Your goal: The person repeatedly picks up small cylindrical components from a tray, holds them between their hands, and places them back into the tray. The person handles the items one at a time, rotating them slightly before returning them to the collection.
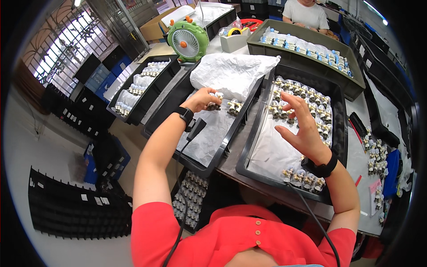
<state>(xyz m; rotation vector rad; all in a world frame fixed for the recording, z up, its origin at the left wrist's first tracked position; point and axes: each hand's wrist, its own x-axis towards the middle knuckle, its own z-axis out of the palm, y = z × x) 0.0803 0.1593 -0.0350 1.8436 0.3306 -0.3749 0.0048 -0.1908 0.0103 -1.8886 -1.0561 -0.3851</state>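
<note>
My left hand (201, 100) reaches over the middle black tray (160, 120). Its fingers are closed on small figurines (214, 106) with dark bases, just above the white paper lining. Beside them on that paper stand a few more white-and-gold figurines (234, 107). Over the right black tray (249, 151) hovers my right hand (301, 129), thumb and fingers spread with nothing between them. Rows of similar figurines (307, 91) fill the far part of that tray, partly hidden by my right hand. Another short row (304, 179) sits at its near edge.
A crumpled white sheet (231, 73) covers the far end of the middle tray. Behind it stands a green fan (189, 40). An olive bin (302, 55) holds blue-and-white figurines; a person (307, 15) sits beyond it. More figurines lie in a left tray (153, 84) and at right (377, 158).
</note>
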